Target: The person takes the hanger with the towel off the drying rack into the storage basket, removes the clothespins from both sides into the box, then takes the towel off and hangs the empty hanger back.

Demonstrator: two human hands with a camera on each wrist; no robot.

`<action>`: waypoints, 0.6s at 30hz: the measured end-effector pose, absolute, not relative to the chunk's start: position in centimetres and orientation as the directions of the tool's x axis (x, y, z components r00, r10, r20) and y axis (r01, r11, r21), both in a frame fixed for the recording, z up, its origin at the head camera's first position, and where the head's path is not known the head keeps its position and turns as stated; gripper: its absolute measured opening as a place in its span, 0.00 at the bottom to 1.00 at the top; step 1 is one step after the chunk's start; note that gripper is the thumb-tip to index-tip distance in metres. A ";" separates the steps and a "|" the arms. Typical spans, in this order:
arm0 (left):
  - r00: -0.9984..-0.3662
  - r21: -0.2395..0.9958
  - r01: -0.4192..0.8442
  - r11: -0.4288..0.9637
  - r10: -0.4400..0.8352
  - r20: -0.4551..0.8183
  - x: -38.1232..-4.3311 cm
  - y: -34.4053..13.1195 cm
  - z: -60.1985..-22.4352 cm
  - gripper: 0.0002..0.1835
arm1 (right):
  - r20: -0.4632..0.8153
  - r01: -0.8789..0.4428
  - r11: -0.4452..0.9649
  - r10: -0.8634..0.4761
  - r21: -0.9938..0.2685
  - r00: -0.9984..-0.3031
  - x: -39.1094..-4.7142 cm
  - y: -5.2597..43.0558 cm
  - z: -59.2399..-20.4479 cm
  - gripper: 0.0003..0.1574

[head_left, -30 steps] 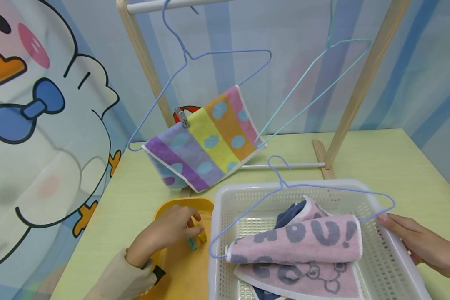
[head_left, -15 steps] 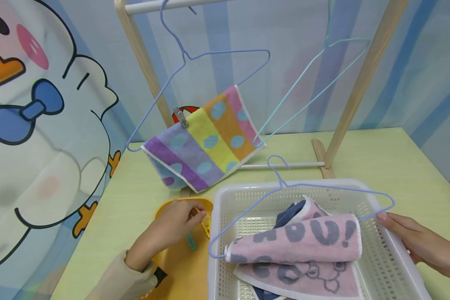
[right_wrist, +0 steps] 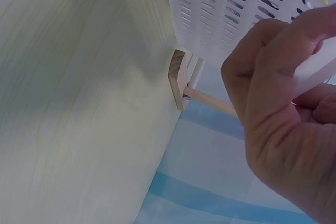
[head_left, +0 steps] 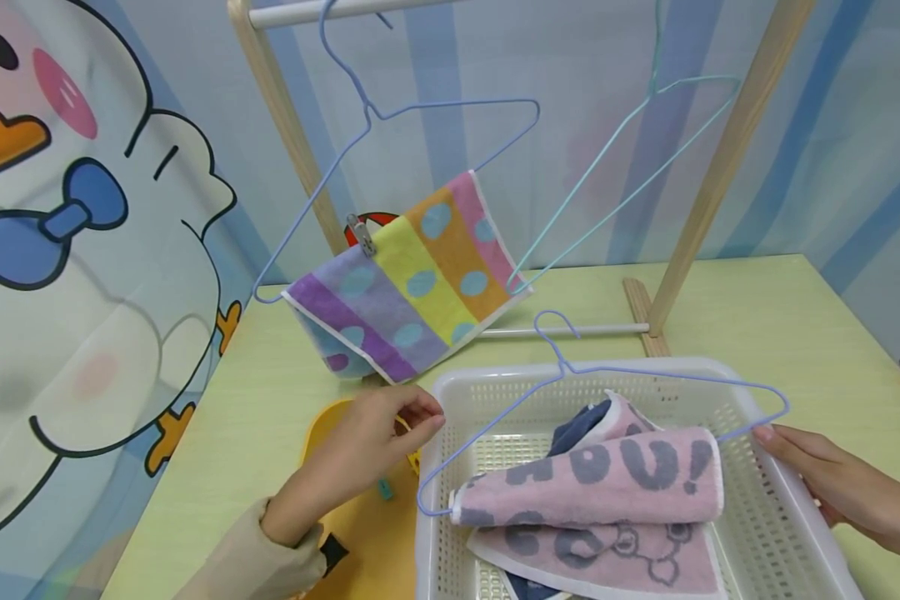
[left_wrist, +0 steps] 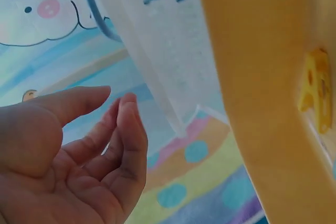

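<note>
My left hand is over the yellow tray, beside the left rim of the white basket. In the left wrist view its fingers bend loosely towards the thumb, with a gap and nothing between them. A teal clothespin and a yellow clothespin are in the tray, partly hidden by the hand in the head view. My right hand grips the basket's right rim, fingers curled round it in the right wrist view. A pink towel is folded over a purple-blue hanger lying across the basket.
Behind the basket stands a wooden rack. From it hang a mint hanger and another purple-blue hanger, which carries a striped towel with a grey clip. Navy cloth shows under the pink towel.
My left hand has come up from inside the tray and shifted right towards the basket rim. The yellow clothespin has moved slightly within the tray. My right hand keeps its hold.
</note>
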State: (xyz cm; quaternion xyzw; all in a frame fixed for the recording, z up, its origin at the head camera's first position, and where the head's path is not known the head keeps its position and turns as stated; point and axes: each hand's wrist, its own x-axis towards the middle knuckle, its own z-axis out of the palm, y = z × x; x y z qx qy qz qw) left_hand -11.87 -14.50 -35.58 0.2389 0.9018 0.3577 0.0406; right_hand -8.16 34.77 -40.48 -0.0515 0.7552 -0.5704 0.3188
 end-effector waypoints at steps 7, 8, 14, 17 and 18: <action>-0.833 0.698 0.436 0.568 0.548 0.075 -11.8 -12.4 -35.5 0.16 | -0.435 0.301 0.345 -0.431 -0.889 -0.791 -8.2 34.8 -40.5 0.41; -0.825 0.692 0.445 0.569 0.561 0.069 -11.9 -12.1 -35.5 0.17 | -0.437 0.304 0.345 -0.430 -0.888 -0.790 -8.2 34.8 -40.5 0.42; -0.763 0.641 0.494 0.588 0.647 -0.005 -12.3 -10.3 -35.7 0.19 | -0.425 0.293 0.338 -0.441 -0.895 -0.791 -8.2 34.8 -40.5 0.41; -0.743 0.643 0.487 0.591 0.668 -0.050 -12.7 -9.5 -35.9 0.21 | -0.412 0.281 0.330 -0.450 -0.901 -0.792 -8.2 34.9 -40.6 0.40; -0.739 0.655 0.477 0.587 0.671 -0.063 -12.8 -9.3 -36.0 0.21 | -0.408 0.278 0.326 -0.454 -0.904 -0.792 -8.2 34.9 -40.6 0.40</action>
